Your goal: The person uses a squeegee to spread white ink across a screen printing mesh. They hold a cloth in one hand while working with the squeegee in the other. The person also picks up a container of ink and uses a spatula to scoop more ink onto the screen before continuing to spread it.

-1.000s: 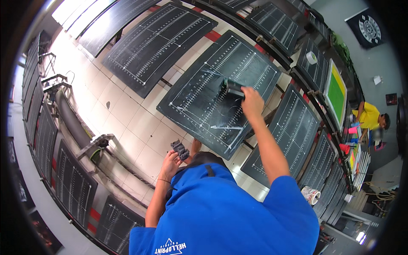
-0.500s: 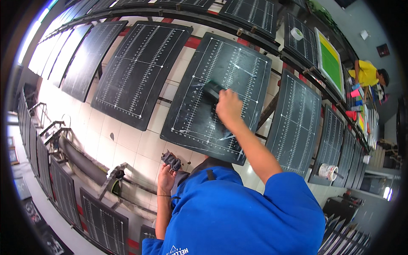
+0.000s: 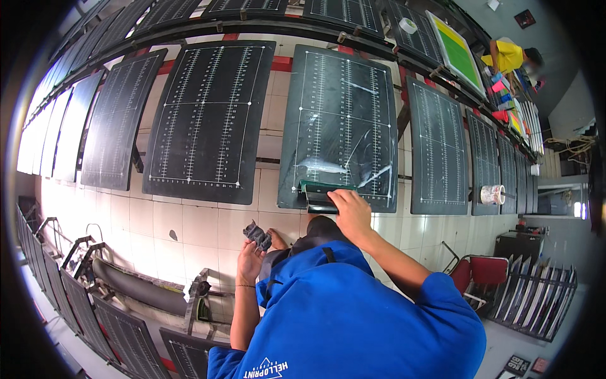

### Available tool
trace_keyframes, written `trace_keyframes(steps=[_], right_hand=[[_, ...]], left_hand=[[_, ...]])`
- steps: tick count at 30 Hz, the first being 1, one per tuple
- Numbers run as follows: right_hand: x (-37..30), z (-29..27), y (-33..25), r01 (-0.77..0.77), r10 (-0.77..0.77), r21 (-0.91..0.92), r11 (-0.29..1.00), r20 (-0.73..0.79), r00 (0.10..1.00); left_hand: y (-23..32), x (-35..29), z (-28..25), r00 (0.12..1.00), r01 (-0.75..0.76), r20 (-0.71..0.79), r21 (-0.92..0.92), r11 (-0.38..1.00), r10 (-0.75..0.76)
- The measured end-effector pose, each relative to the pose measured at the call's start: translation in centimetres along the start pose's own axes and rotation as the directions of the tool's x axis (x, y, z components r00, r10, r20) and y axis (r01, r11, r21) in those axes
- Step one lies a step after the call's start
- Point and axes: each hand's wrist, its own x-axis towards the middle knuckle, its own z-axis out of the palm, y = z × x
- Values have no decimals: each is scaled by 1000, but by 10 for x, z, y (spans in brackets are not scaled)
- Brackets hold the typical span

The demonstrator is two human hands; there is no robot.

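My right hand [image 3: 353, 216] is closed round a squeegee [image 3: 320, 201] with a dark holder and a thin green edge. The squeegee lies across the near edge of a black board [image 3: 315, 95] printed with white ruler lines and dots. Pale smears mark this board, with a broad whitish streak [image 3: 320, 165] just beyond the squeegee. Low at my left side, off the board, my left hand [image 3: 250, 261] grips a crumpled dark grey rag [image 3: 257, 235] between thumb and fingers.
Similar ruled boards [image 3: 203, 126] line both sides and a far row behind a dark rail [image 3: 252, 23]. A white tub [image 3: 493, 194] stands on a board to the right. At far right, a person in yellow [image 3: 507, 57] is beside a green-and-yellow framed screen [image 3: 457, 50]. A red chair [image 3: 486, 270] stands lower right.
My right hand has drawn the squeegee from the middle of the board to its near edge. My left hand keeps the rag. The whole view has turned somewhat.
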Motion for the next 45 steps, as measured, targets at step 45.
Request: trace_keyframes(steps=[45], right_hand=[[285,21,111,-28,26,-44,999,-64,998]], left_hand=[[-11,-26,26,948,-150,-293,-82,985,120]])
